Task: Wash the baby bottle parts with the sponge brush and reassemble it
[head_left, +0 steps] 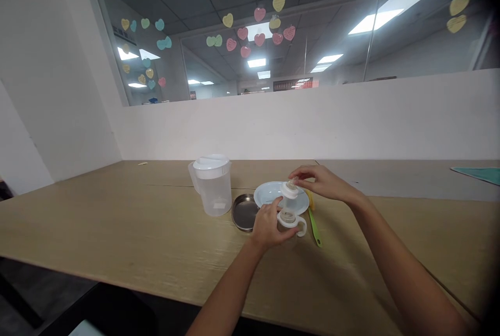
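- Toward five o'clock from the centre of the view, a clear baby bottle (288, 216) is standing or hovering over the table (117, 221); the pictures are not showing whether its base is touching down.
- Left hand (266, 227): its fingers and thumb are curling around the bottle from nine o'clock, while the white handle (302, 227) is sticking out toward four o'clock.
- Right hand (323, 182): its fingertips are pinching the soft-looking teat above the white collar (289, 190), which is sitting at twelve o'clock from the bottle's open neck, seemingly apart from it.
- Around the bottle, a pale blue plate (267, 191) is lying at twelve o'clock, a metal pan (245, 213) at nine, a lidded pitcher (213, 185) at ten and a green-handled brush (314, 229) at three.
- In weight, the bottle is probably feeling light, with smooth, firm walls that could be slipping if wet; the handle or the body below the neck is offering the surest hold.
- As for the teat, it is likely bending under pressure, so the stiffer collar rim is giving steadier purchase.
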